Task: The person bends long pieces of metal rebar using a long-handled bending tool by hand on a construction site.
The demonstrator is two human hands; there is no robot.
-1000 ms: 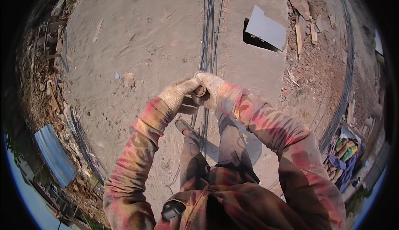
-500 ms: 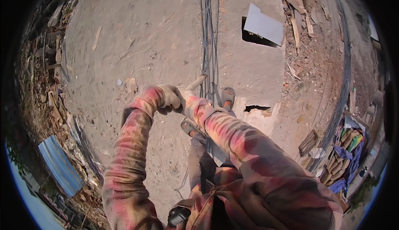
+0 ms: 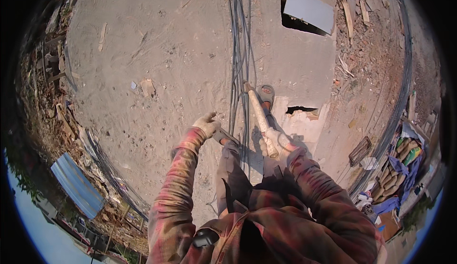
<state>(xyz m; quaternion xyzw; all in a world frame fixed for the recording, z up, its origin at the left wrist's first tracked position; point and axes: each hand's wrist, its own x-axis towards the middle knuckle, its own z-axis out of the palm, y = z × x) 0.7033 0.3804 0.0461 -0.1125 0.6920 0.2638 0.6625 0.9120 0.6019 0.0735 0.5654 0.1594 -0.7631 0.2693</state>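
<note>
I stand over a bundle of long thin steel rods (image 3: 238, 49) that runs away from me across dusty ground. My gloved left hand (image 3: 207, 123) grips a grey metal bar (image 3: 224, 136) just left of the rods. My gloved right hand (image 3: 277, 143) holds the near end of a long pale handle (image 3: 257, 111). Its far end reaches the rods by my shoe (image 3: 265, 93). The two hands are apart, one on each side of the bundle. Where the bar and the handle join is hidden by my legs.
A grey sheet (image 3: 309, 6) partly covers a dark hole at the top right, and a broken gap (image 3: 300, 109) shows by the slab. Rubble and a blue corrugated sheet (image 3: 76, 185) lie left. Sacks (image 3: 397, 173), a crate (image 3: 360, 149) and curved cables (image 3: 402, 92) lie right.
My hands were together in front of me a second ago. They have since separated, the left staying left of the rods and the right moving right and nearer with the pale handle.
</note>
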